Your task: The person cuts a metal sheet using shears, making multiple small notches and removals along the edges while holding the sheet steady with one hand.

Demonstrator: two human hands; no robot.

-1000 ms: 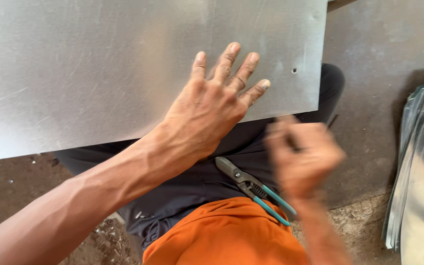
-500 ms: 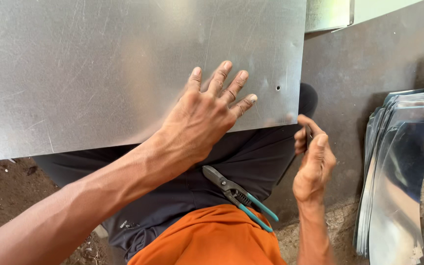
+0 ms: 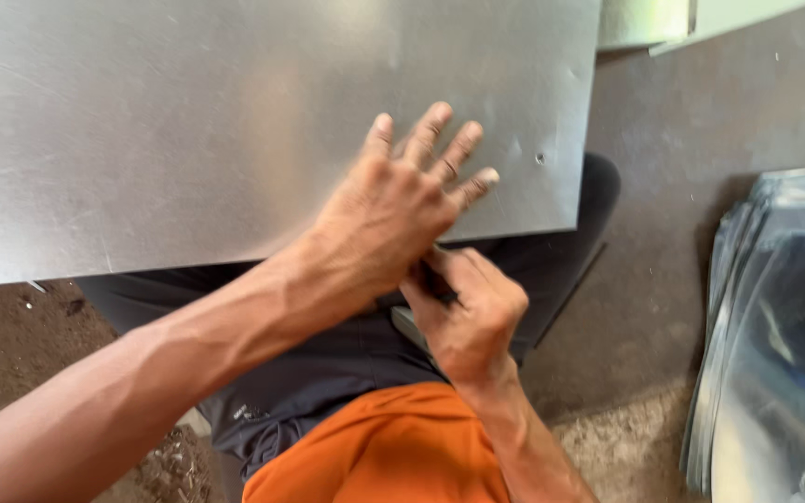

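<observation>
A large grey metal sheet (image 3: 235,121) lies across my lap and fills the upper left of the view. My left hand (image 3: 393,210) rests flat on its near edge, fingers spread, holding nothing. Just below it, over my dark trousers (image 3: 328,373), my right hand (image 3: 468,317) is curled around a dark tool part (image 3: 440,291). This is where the teal-handled snips lay, and the hand hides their handles. A small hole (image 3: 539,158) shows near the sheet's right corner.
A stack of thin shiny metal sheets (image 3: 766,335) leans at the right on the grey floor (image 3: 701,121). Brown dirt ground (image 3: 11,345) shows at the lower left. My orange shirt (image 3: 384,456) fills the bottom middle.
My right hand has come in from the right, from beside the sheet's corner to under my left hand, and now covers the snips on my lap. The left hand stays flat on the sheet.
</observation>
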